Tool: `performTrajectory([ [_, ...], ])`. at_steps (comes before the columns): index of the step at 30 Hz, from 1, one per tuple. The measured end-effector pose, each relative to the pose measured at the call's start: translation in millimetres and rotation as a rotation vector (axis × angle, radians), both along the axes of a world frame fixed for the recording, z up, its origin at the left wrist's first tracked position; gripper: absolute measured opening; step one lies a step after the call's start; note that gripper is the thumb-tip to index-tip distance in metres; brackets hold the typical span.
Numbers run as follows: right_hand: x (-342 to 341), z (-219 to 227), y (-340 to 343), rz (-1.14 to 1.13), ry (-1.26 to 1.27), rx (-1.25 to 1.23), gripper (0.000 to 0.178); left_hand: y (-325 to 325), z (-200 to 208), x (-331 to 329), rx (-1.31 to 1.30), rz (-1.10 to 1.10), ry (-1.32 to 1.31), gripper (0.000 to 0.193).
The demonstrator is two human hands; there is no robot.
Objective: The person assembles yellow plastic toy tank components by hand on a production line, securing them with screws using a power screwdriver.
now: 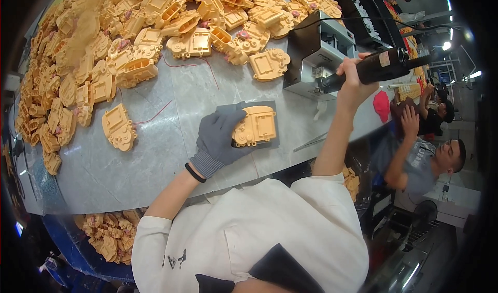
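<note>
My left hand (pixel 218 135), in a grey glove, grips a yellow-orange plastic housing (pixel 258 125) by its left side. The housing lies over a dark flat pad (pixel 276 140) on the table, with its moulded recesses facing up. My bare right hand (pixel 355 81) is wrapped around a black electric screwdriver (pixel 383 67), held nearly level. The screwdriver's tip points left, at the front of a grey and black box-shaped machine (pixel 305 59), probably a screw feeder. Whether the tip touches the machine or carries a screw is too small to tell.
A big heap of similar housings (pixel 124 33) covers the table's far and left parts, some with thin red wires. Single housings (pixel 119 127) lie nearer. A blue tub (pixel 65 241) of housings stands below the table edge. A red cloth-like piece (pixel 381 106) and co-workers (pixel 423 161) are at right.
</note>
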State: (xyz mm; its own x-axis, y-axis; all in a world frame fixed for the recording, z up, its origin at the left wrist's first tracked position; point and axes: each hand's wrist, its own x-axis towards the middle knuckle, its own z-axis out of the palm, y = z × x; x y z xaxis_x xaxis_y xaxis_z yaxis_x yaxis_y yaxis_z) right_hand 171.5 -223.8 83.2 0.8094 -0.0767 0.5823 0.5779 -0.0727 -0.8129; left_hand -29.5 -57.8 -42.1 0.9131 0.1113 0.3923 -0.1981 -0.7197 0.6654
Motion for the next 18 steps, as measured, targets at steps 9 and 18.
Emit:
performTrajectory([
  [9, -44.8, -4.4, -9.1, 0.133, 0.124, 0.144, 0.029, 3.5, 2.8, 2.7, -0.022, 0.006, -0.031, 0.077],
  [18, -111.4, -2.3, 9.5, 0.671, 0.054, 0.181, 0.04, -1.8, 1.1, 5.0, 0.008, -0.022, -0.018, 0.077],
])
